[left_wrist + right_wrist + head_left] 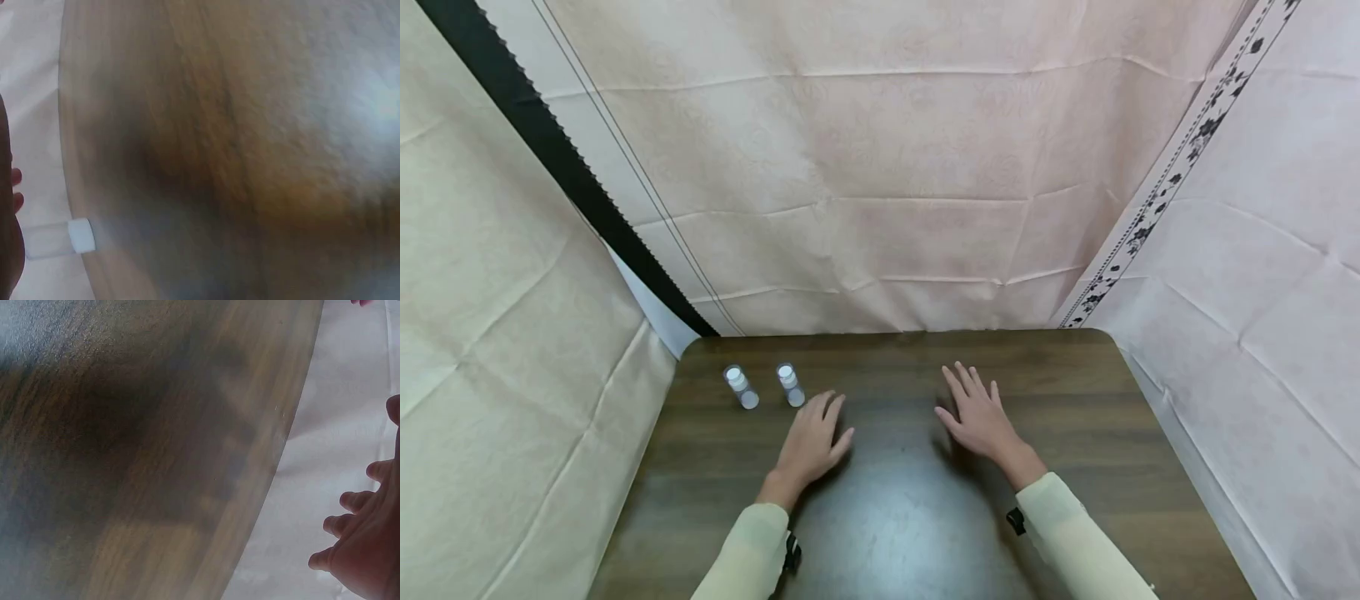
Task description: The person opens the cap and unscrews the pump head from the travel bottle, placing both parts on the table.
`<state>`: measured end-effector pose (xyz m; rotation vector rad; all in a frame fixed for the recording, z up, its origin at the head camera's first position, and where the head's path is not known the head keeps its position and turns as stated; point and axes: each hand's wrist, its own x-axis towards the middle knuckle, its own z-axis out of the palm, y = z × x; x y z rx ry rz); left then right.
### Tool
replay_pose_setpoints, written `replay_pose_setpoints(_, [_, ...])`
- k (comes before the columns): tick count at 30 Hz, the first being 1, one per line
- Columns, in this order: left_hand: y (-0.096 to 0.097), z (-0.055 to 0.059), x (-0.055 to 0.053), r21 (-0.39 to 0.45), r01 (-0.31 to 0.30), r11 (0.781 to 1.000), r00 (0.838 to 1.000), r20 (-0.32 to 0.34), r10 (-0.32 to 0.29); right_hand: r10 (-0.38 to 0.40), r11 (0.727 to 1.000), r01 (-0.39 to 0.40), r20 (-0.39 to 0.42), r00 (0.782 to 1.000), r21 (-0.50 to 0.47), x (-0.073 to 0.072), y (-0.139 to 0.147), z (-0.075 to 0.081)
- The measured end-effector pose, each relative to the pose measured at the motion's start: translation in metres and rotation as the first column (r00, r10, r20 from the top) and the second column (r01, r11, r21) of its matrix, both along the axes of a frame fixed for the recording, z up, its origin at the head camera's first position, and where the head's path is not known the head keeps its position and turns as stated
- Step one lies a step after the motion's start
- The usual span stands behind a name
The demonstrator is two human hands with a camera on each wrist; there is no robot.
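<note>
Two small clear bottles with white ends, a left bottle (741,387) and a right bottle (791,385), stand near the back left of the wooden table (895,500). My left hand (811,442) is just in front of the right bottle, its fingers relaxed and thumb spread, holding nothing. A clear bottle with a white end (81,235) shows beside that hand's edge in the left wrist view. Over the table's right half, my right hand (981,417) has its fingers spread and holds nothing. Dark shadows lie on the table beneath both hands.
Pale cloth hangs behind the table (910,208) and along both sides. A black band (572,167) runs down the cloth at the left, and a floral strip (1180,167) at the right. The tabletop has rounded back corners.
</note>
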<state>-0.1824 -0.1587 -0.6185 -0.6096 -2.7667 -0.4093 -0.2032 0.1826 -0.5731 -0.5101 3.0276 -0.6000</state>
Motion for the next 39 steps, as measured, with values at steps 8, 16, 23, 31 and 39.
replay_pose_setpoints(8, [-0.021,-0.006,0.007,0.064,-0.072,0.995,0.994,-0.075,0.077,0.059,0.997,-0.058,-0.028,0.998,0.043,0.004,-0.009,0.002])
replay_pose_setpoints(16, [-0.043,-0.012,0.01,0.159,-0.207,0.965,0.977,-0.019,0.213,0.119,0.991,-0.118,-0.017,0.993,0.061,0.004,-0.026,0.004])
replay_pose_setpoints(23, [-0.051,-0.015,0.005,0.267,-0.309,0.913,0.951,0.105,0.291,0.146,0.989,-0.146,0.032,0.989,0.013,0.004,-0.038,0.003])
replay_pose_setpoints(31, [-0.048,-0.007,-0.008,0.336,-0.451,0.827,0.876,0.344,0.338,0.182,0.983,-0.178,0.081,0.98,-0.049,0.007,-0.048,0.002])
replay_pose_setpoints(39, [-0.046,0.003,-0.024,0.451,-0.545,0.707,0.831,0.406,0.381,0.208,0.977,-0.202,0.107,0.972,-0.061,0.008,-0.057,0.003])
